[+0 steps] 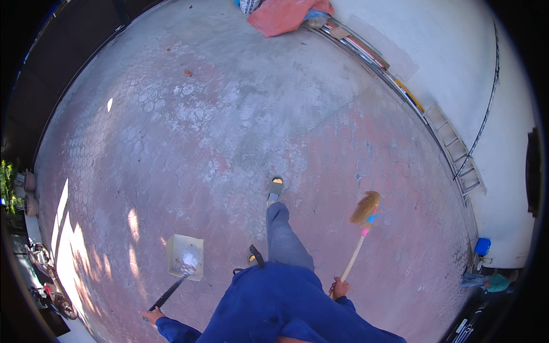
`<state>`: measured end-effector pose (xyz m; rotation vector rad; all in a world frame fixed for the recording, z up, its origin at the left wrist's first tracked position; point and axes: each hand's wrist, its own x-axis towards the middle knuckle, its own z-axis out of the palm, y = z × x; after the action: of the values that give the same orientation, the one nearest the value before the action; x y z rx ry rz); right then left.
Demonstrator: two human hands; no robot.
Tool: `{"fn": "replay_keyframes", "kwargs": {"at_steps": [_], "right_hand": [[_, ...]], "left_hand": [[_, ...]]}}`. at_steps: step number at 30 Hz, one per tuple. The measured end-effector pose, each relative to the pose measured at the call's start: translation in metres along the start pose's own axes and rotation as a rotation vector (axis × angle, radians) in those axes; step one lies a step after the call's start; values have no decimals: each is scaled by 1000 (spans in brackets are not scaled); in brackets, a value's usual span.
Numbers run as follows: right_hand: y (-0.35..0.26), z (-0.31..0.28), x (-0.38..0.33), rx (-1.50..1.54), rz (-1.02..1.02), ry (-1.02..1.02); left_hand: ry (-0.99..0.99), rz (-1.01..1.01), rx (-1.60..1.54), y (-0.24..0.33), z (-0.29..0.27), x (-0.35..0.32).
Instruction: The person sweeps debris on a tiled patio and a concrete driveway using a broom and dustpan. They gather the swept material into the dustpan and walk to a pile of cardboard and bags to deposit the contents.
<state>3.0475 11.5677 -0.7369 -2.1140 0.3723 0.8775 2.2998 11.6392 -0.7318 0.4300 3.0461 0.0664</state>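
At the lower left my left hand point(151, 315) is closed round the dark handle of a dustpan point(177, 246). Its pale square pan lies out ahead of the hand and has some whitish debris in it near the handle. My right hand point(340, 287) grips the light wooden handle of a broom point(353, 251), which points forward and slightly right. Tan bristles fan out at the broom's far end, below pink and blue bindings. I cannot tell whether the bristles touch the ground. One sandalled foot point(275, 187) is stretched forward between the two tools.
Worn reddish paving point(229, 143) spreads ahead, with a dry leaf point(187, 72) on it. Along the right wall lie a ladder point(454, 146) and long boards point(366, 52). A red cover point(280, 17) is at the back. Flower pots point(30, 194) and a bicycle point(54, 286) stand left.
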Motion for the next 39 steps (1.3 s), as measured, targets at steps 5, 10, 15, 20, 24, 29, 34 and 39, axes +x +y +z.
{"fn": "replay_keyframes", "kwargs": {"at_steps": [5, 10, 15, 20, 24, 29, 34, 39], "right_hand": [[-155, 149, 70, -149, -3, -55], [-365, 298, 104, -34, 50, -178], [-546, 447, 132, 129, 80, -339], [-677, 593, 167, 250, 67, -346], [-755, 678, 178, 211, 65, -251], [-833, 753, 183, -341, -124, -96], [-922, 867, 223, -24, 142, -21], [-1079, 1028, 285, 405, 326, -233]], "left_hand": [[10, 11, -173, 161, 25, 6], [2, -137, -531, 327, 17, 11], [113, -3, -263, 488, 44, 11], [67, -191, -619, 676, 84, 38], [-313, -38, 662, 850, 84, 73], [-278, -282, 347, 1027, 39, 92], [-226, -206, 555, 1162, 34, 91], [-296, -174, 786, 1330, 53, 104]]}}
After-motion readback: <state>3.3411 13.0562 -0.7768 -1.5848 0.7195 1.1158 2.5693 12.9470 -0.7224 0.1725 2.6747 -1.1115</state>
